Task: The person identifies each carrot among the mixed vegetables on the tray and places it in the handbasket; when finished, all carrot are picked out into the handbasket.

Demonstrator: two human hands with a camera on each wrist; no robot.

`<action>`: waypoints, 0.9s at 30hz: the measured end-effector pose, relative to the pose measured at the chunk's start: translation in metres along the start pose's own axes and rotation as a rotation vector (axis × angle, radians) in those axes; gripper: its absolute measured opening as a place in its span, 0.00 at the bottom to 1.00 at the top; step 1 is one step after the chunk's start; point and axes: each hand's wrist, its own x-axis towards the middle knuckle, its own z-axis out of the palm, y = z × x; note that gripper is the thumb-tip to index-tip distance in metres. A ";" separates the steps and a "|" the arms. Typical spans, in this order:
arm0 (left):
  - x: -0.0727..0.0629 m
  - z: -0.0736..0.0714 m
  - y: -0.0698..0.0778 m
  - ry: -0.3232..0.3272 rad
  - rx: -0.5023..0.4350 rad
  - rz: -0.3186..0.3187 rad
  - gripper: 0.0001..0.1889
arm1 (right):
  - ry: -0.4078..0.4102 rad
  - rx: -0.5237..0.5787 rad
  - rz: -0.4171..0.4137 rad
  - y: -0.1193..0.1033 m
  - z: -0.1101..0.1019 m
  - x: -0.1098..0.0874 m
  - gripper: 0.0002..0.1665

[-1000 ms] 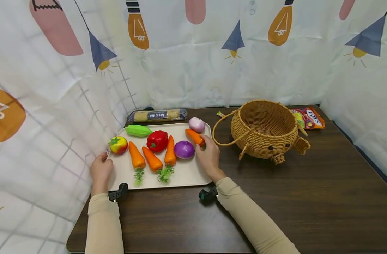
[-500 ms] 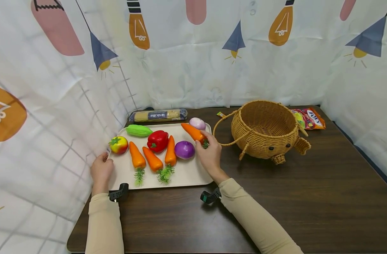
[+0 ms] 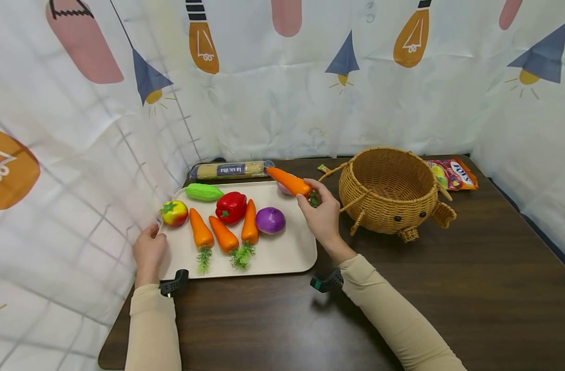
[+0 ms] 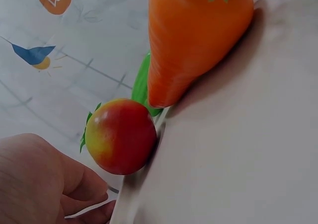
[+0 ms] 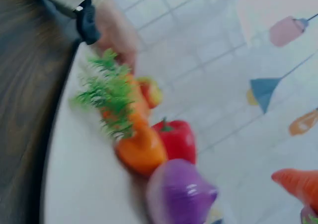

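Above the right end of the cream tray [image 3: 282, 260], my right hand [image 3: 324, 216] pinches an orange carrot [image 3: 288, 182] near its leafy top, the tip pointing up and left. Most of a pale purple onion [image 3: 283, 189] is hidden behind this carrot. At the tray's left rim, my left hand [image 3: 149, 253] holds the edge, close to a red-and-yellow tomato [image 4: 121, 136]. On the tray lie several more carrots [image 3: 200, 229], a red bell pepper [image 3: 231, 207], a dark purple onion [image 3: 270, 220] and a long green vegetable [image 3: 203, 191]. The right wrist view is blurred.
Right of the tray stands a wicker basket [image 3: 389, 206] with an animal face; its handle hangs toward the tray. A pasta packet [image 3: 231, 170] lies behind the tray, and a candy bag [image 3: 454, 173] behind the basket. A patterned curtain [image 3: 273, 113] borders the dark table [image 3: 245, 319].
My right hand has lifted the carrot off the tray and moved it up and right, toward the basket. My left hand stays at the tray's left rim.
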 end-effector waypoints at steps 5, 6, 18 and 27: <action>0.000 0.000 0.002 -0.001 -0.005 -0.005 0.30 | -0.037 0.090 0.046 -0.017 -0.019 0.006 0.23; 0.001 0.000 0.002 -0.002 -0.006 -0.005 0.30 | -0.044 0.094 0.052 -0.024 -0.023 0.006 0.22; 0.001 0.006 0.000 0.005 -0.003 -0.028 0.29 | -0.083 0.040 -0.008 -0.051 -0.066 0.023 0.22; 0.008 0.006 0.001 0.002 0.039 -0.047 0.31 | -0.044 -0.014 -0.069 -0.056 -0.095 0.038 0.22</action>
